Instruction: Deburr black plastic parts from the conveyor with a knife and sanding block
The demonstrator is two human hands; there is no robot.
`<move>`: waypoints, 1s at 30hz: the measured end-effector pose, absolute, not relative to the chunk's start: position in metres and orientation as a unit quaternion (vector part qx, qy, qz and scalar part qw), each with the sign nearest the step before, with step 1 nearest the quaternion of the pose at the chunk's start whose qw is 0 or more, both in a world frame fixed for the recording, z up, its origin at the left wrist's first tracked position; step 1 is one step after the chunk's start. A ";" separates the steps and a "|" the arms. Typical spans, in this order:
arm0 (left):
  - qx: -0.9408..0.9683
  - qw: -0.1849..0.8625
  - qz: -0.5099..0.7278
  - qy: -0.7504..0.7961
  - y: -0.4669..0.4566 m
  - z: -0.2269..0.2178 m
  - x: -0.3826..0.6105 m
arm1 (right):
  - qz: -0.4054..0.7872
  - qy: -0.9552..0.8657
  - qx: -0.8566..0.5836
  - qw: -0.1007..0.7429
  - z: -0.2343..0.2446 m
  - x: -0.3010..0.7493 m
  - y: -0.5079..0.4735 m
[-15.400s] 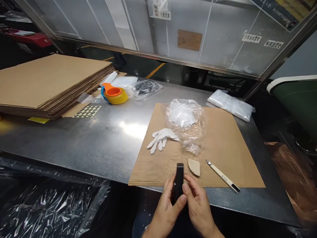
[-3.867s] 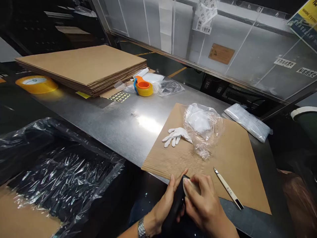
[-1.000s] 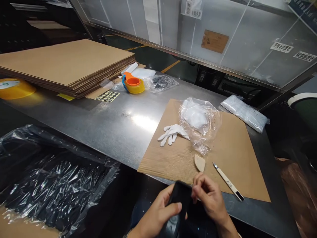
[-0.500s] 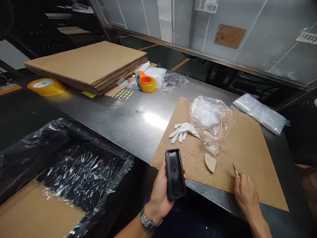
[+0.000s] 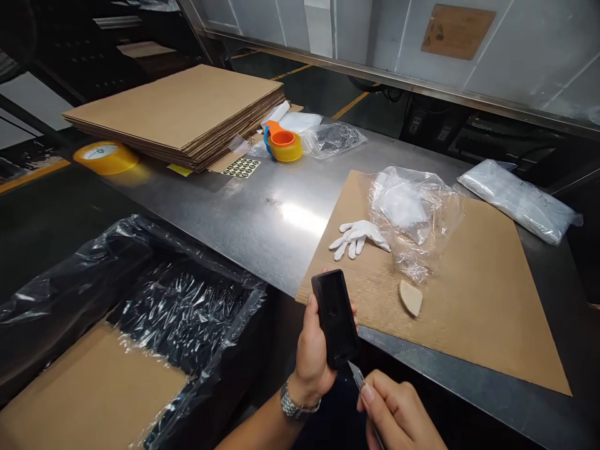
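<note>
My left hand grips a black rectangular hollow part, tilted upright with its open side facing me. In my right hand is a utility knife, its blade tip close to the part's lower end; whether it touches I cannot tell. Beyond the hands, a cardboard sheet lies on the metal table. On it rest a beige wedge-shaped pad, a white glove and a crumpled clear plastic bag with something white inside.
A stack of cardboard sheets stands at the back left, beside a yellow tape roll and a tape dispenser. A plastic-wrapped pack lies at the right. Below left is a box lined with black plastic.
My right hand has brought the knife leftward from over the cardboard to the lower end of the black part. The part has tilted slightly in my left hand. The view has shifted a little.
</note>
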State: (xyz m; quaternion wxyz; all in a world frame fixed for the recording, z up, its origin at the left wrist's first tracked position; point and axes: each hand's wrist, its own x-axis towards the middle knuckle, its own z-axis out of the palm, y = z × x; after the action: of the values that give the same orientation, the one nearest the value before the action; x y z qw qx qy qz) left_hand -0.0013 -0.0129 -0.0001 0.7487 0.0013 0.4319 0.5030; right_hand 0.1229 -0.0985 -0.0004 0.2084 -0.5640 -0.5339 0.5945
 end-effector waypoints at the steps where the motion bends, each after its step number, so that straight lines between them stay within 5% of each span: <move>1: 0.004 0.747 0.505 0.431 -0.014 0.000 -0.001 | 0.601 -0.526 -0.567 0.199 0.001 0.121 -0.097; 14: 0.070 0.711 0.551 0.431 -0.018 -0.002 -0.001 | 0.611 -0.525 -0.584 0.103 0.019 0.111 -0.087; 30: 0.136 0.671 0.582 0.440 -0.022 -0.011 -0.001 | 0.638 -0.512 -0.562 0.123 0.010 0.106 -0.085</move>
State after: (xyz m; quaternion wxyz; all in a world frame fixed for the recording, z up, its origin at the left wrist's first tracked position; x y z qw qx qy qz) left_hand -0.0015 -0.0217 -0.0107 0.6708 0.1358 0.4396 0.5817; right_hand 0.1064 -0.0850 0.0098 0.1234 -0.5615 -0.5124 0.6379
